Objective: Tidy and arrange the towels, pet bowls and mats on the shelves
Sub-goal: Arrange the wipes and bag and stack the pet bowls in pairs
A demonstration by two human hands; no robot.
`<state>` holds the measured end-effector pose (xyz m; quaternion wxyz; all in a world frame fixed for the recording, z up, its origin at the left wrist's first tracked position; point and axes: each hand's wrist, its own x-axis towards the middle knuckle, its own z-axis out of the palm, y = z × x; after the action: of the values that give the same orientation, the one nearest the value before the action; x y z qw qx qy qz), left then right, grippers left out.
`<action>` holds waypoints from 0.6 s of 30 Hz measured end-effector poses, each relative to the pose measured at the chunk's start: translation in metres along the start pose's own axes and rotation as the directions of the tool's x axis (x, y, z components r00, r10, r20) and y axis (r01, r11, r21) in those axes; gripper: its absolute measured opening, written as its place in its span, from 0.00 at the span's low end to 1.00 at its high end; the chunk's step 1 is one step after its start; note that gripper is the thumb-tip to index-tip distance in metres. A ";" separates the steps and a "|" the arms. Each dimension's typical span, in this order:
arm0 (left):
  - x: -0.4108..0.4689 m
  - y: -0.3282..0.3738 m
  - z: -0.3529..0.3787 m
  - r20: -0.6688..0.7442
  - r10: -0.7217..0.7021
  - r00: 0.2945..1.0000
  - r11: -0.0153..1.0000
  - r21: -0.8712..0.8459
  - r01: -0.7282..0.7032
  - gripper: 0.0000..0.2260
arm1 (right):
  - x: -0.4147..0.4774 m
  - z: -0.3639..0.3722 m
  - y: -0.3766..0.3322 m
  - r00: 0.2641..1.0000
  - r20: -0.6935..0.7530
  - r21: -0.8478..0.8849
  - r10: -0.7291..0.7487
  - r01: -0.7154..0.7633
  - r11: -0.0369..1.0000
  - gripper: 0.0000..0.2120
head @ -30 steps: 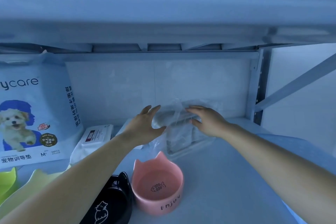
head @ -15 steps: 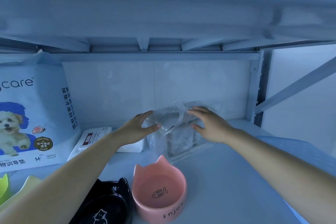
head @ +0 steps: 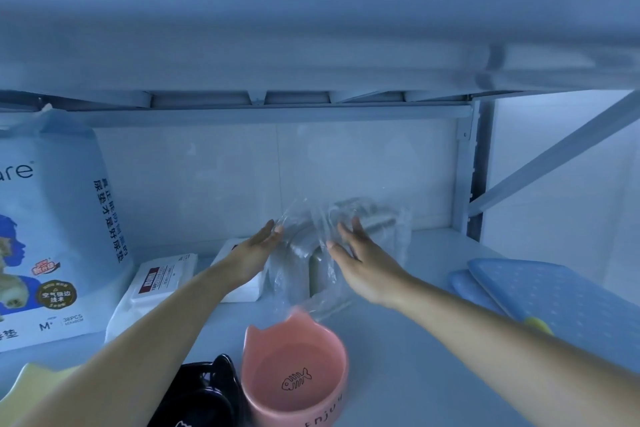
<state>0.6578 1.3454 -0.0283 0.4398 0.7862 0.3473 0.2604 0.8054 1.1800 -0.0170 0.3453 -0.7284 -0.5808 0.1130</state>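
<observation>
The clear plastic bag [head: 377, 218] with grey folded things inside, probably towels, stands in the middle of the frame at the back of the shelf [head: 398, 357], close to the wall. The left hand [head: 256, 253] is at its left side and the right hand [head: 363, 263] is in front of its right part. Both have straight, spread fingers and grip nothing. The left fingertips [head: 277, 227] seem to touch the film; for the right hand I cannot tell. I judge the bag light and soft, and the loose, wrinkled film slippery, so it may slide or sag when pressed. It is better to hold it from both sides, low, on the firm grey content and not on the loose top film. The content is blurred behind the reflections, so what it really is stays uncertain. Below, the pink bowl [head: 294, 374] shows nearly whole, while the black bowl [head: 204, 395] is cut by the lower edge. The blue mats [head: 554, 291] at the right are partly covered by the right forearm.
</observation>
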 end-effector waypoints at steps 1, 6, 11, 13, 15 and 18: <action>0.001 0.000 0.002 -0.003 -0.013 1.000 1.000 -0.024 0.012 0.38 | 0.003 -0.001 0.002 1.000 0.015 0.008 0.022 -0.022 1.000 0.30; -0.006 0.012 0.026 0.090 0.045 0.995 0.997 -0.069 -0.039 0.23 | 0.026 -0.026 0.029 0.990 -0.036 -0.063 0.140 -0.142 0.988 0.32; -0.021 0.031 0.051 0.170 0.141 0.975 0.990 -0.022 -0.140 0.28 | 0.020 -0.079 0.059 0.961 -0.124 -0.009 0.247 -0.250 0.968 0.27; -0.021 0.036 0.053 0.075 0.209 0.975 0.978 0.011 -0.210 0.22 | 0.014 -0.087 0.067 0.938 -0.198 0.015 0.286 -0.288 0.957 0.21; -0.017 0.039 0.052 -0.019 0.241 0.970 0.970 0.049 -0.240 0.21 | 0.008 -0.087 0.071 0.903 -0.261 0.026 0.342 -0.348 0.937 0.16; -0.009 0.047 0.056 0.012 0.212 0.977 0.976 0.042 -0.212 0.22 | 0.002 -0.085 0.067 0.884 -0.300 0.067 0.357 -0.354 0.933 0.18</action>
<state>0.7069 1.2928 -0.0148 0.3939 0.8290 0.2651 0.2954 0.9058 1.1447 0.0031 0.4089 -0.8291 -0.3761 0.0625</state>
